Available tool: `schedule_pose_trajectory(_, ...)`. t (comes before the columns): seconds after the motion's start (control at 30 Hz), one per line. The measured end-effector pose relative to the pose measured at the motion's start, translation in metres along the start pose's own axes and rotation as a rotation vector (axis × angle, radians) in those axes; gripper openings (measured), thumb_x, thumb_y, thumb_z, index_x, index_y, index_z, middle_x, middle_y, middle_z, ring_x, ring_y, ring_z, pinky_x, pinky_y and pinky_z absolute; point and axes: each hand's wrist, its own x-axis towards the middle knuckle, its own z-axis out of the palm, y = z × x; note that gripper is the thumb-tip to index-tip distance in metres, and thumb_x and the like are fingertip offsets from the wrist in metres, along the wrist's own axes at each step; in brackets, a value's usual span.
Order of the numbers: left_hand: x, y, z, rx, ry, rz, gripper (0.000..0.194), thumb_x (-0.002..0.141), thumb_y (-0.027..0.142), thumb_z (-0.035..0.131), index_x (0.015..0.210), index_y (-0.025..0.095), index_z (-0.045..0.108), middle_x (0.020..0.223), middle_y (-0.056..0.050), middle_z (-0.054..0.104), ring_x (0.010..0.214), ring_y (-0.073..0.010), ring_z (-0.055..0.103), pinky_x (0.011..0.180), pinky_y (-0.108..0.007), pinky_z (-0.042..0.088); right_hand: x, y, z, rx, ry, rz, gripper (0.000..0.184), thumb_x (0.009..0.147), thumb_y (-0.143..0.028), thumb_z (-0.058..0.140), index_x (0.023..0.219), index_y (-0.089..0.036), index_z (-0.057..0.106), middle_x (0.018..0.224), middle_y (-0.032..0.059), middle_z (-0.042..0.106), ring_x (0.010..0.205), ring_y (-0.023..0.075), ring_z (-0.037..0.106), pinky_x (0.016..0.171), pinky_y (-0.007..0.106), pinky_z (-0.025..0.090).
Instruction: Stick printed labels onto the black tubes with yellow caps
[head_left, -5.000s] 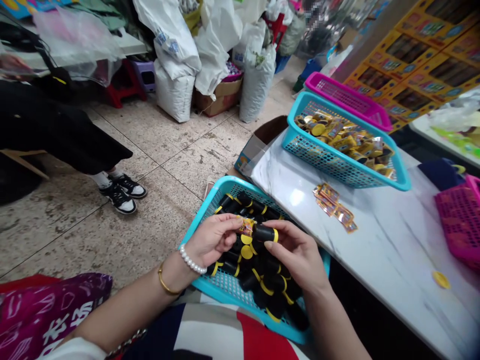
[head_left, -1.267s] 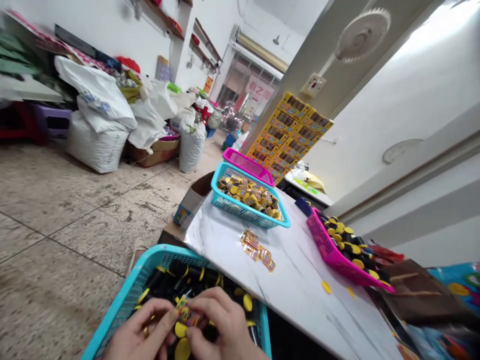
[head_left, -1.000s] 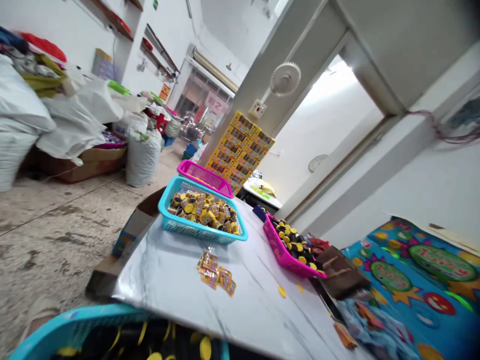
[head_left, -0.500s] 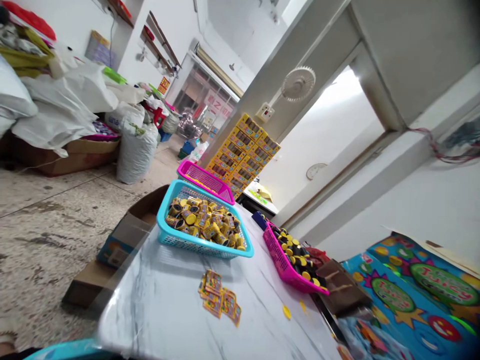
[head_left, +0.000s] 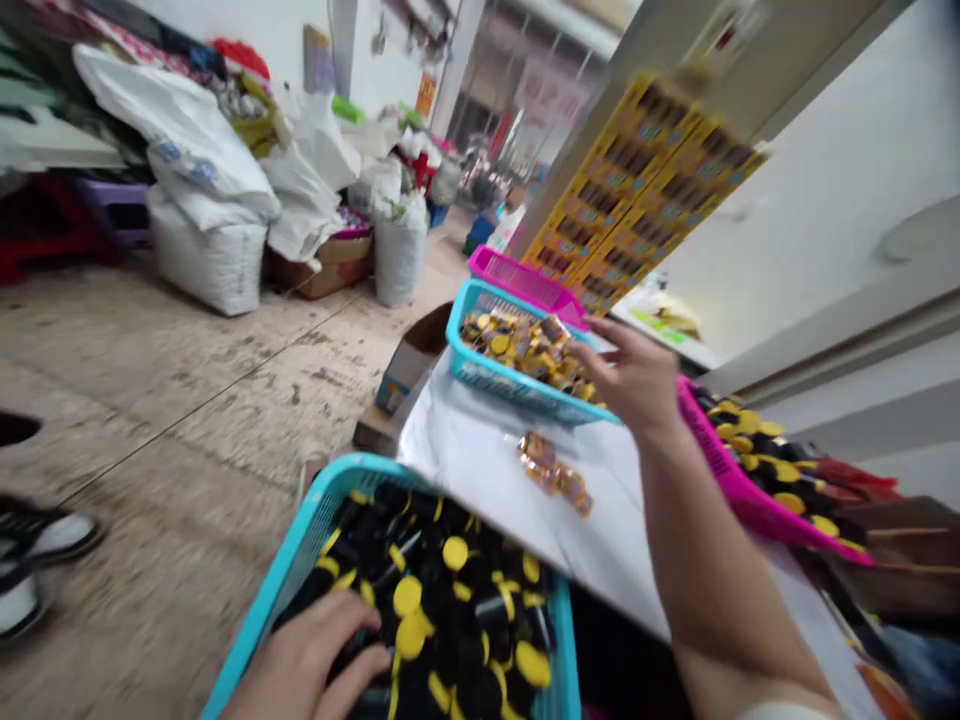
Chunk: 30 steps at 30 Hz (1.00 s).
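White table point(head_left: 469, 432) partly hidden; right hand point(head_left: 636, 378) unclenched, left hand point(head_left: 311, 645) among black canisters point(head_left: 491, 611), grip unclear.

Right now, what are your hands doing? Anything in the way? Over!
Left hand among yellow-lidded black tubs in nearer turquoise basket. Right hand at farther turquoise basket of wrapped tubs. Both grips blurred. Loose packets on white table, blocking neither.

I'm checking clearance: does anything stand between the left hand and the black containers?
Nothing visible does. The left hand reaches in among the black containers of the near turquoise basket; whether it grips one is unclear.
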Motion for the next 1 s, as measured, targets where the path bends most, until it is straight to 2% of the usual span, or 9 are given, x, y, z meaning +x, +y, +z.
schedule_pose_trajectory(0.1,-0.022,-0.004,-0.001,0.29,-0.074,0.046,0.025,0.089,0.031,0.05,0.107,0.023,0.065,0.109,-0.008,0.065,0.101,-0.0231,0.06,0.091,-0.035,0.047,-0.05,-0.013,-0.007,0.051,-0.047,-0.051,0.033,0.084,-0.035,0.063,0.112,-0.019,0.067,0.099,0.0105,0.072,0.069,0.0158,0.067,0.063,0.027,0.052)
schedule_pose_trajectory(0.2,-0.035,-0.001,-0.002,0.459,-0.265,0.033,0.025,0.091,0.03,0.046,0.097,0.02,0.068,0.099,-0.009,0.065,0.092,-0.0226,0.061,0.085,-0.036,0.049,-0.125,-0.041,-0.017,0.213,-0.299,-0.155,0.022,0.085,-0.029,0.063,0.105,-0.022,0.069,0.097,0.0069,0.072,0.07,0.0138,0.067,0.06,0.024,0.053)
schedule_pose_trajectory(0.27,-0.037,0.003,-0.002,0.518,-0.32,0.009,0.028,0.092,0.031,0.045,0.087,0.018,0.069,0.09,-0.008,0.064,0.085,-0.0215,0.062,0.079,-0.034,0.049,-0.172,-0.056,-0.02,0.315,-0.489,-0.196,0.017,0.086,-0.026,0.062,0.101,-0.023,0.069,0.094,0.0042,0.072,0.075,0.0142,0.068,0.066,0.025,0.056)
schedule_pose_trajectory(0.37,-0.035,0.012,0.0,0.533,-0.256,0.006,0.028,0.092,0.035,0.047,0.089,0.018,0.069,0.088,-0.008,0.064,0.085,-0.0209,0.062,0.078,-0.032,0.048,-0.223,-0.065,-0.02,0.292,-0.546,-0.16,0.018,0.086,-0.026,0.06,0.102,-0.022,0.069,0.097,0.0064,0.071,0.086,0.0178,0.068,0.076,0.03,0.057)
schedule_pose_trajectory(0.5,-0.028,0.02,0.008,0.433,-0.167,0.079,0.026,0.09,0.035,0.049,0.103,0.021,0.067,0.095,-0.006,0.067,0.091,-0.0206,0.062,0.082,-0.031,0.047,-0.253,-0.071,-0.022,0.147,-0.681,-0.17,0.035,0.084,-0.025,0.061,0.118,-0.022,0.063,0.116,0.0115,0.065,0.1,0.0248,0.063,0.083,0.04,0.056)
schedule_pose_trajectory(0.63,-0.023,0.026,0.017,0.368,-0.185,0.087,0.024,0.089,0.035,0.05,0.1,0.023,0.068,0.095,-0.005,0.068,0.088,-0.0202,0.063,0.08,-0.03,0.047,-0.259,-0.079,-0.026,0.251,-0.719,-0.181,0.038,0.087,-0.021,0.057,0.124,-0.025,0.058,0.123,0.0094,0.062,0.107,0.0209,0.062,0.087,0.034,0.054)
schedule_pose_trajectory(0.73,-0.019,0.035,0.018,0.337,-0.198,0.066,0.023,0.088,0.035,0.051,0.099,0.023,0.068,0.096,-0.005,0.069,0.089,-0.0205,0.063,0.081,-0.031,0.046,-0.236,-0.066,-0.027,0.36,-0.531,-0.159,0.029,0.089,-0.024,0.056,0.117,-0.024,0.063,0.113,0.0069,0.067,0.1,0.0162,0.064,0.086,0.027,0.054)
schedule_pose_trajectory(0.87,-0.012,0.049,0.018,0.267,-0.168,0.052,0.023,0.088,0.034,0.052,0.097,0.022,0.069,0.093,-0.005,0.07,0.085,-0.0186,0.063,0.078,-0.028,0.046,-0.175,-0.011,-0.014,0.119,-0.17,0.024,0.02,0.09,-0.029,0.054,0.098,-0.023,0.072,0.094,0.0061,0.071,0.086,0.0181,0.066,0.08,0.031,0.052)
schedule_pose_trajectory(1.0,-0.009,0.055,0.021,0.151,-0.098,0.014,0.025,0.088,0.037,0.051,0.088,0.02,0.069,0.084,-0.002,0.07,0.074,-0.0154,0.062,0.068,-0.024,0.045,-0.132,0.042,0.019,-0.123,-0.286,0.159,0.022,0.085,-0.032,0.058,0.095,-0.022,0.075,0.088,0.0051,0.07,0.07,0.0161,0.063,0.066,0.028,0.049)
